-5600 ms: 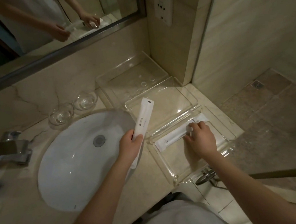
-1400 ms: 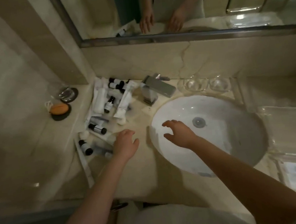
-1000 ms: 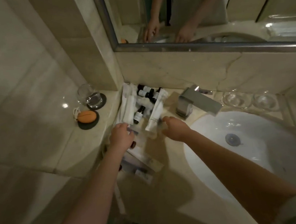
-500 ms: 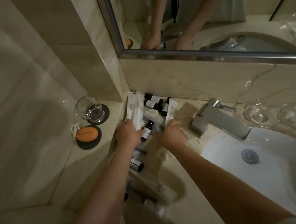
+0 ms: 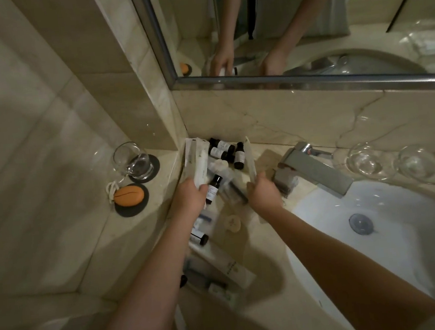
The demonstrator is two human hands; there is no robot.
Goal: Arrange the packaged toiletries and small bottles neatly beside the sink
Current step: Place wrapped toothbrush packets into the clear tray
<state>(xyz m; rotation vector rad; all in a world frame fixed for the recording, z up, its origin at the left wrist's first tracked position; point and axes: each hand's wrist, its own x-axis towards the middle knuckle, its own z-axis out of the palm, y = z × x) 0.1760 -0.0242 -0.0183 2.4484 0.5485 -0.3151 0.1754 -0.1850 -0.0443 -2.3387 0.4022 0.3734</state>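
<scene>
A heap of white toiletry packets and small dark bottles [image 5: 224, 152] lies on the marble counter left of the sink [image 5: 395, 229]. My left hand [image 5: 189, 198] grips a long white packet [image 5: 199, 162] that points toward the wall. My right hand [image 5: 263, 192] pinches the near end of another white packet [image 5: 251, 161]. A dark bottle with a white label [image 5: 212, 189] lies between the hands. More packets and a bottle [image 5: 215, 259] lie nearer, partly under my left forearm.
A steel faucet [image 5: 316, 169] stands right of the heap. Two glass bowls [image 5: 390, 162] sit behind the sink. On a side ledge stand a glass tumbler [image 5: 133, 161] and an orange object [image 5: 129, 196] on dark coasters. A mirror [image 5: 303, 21] hangs above.
The view swung from the clear trays on the right to the heap on the left. Both hands reached into the heap and each has taken hold of a white packet.
</scene>
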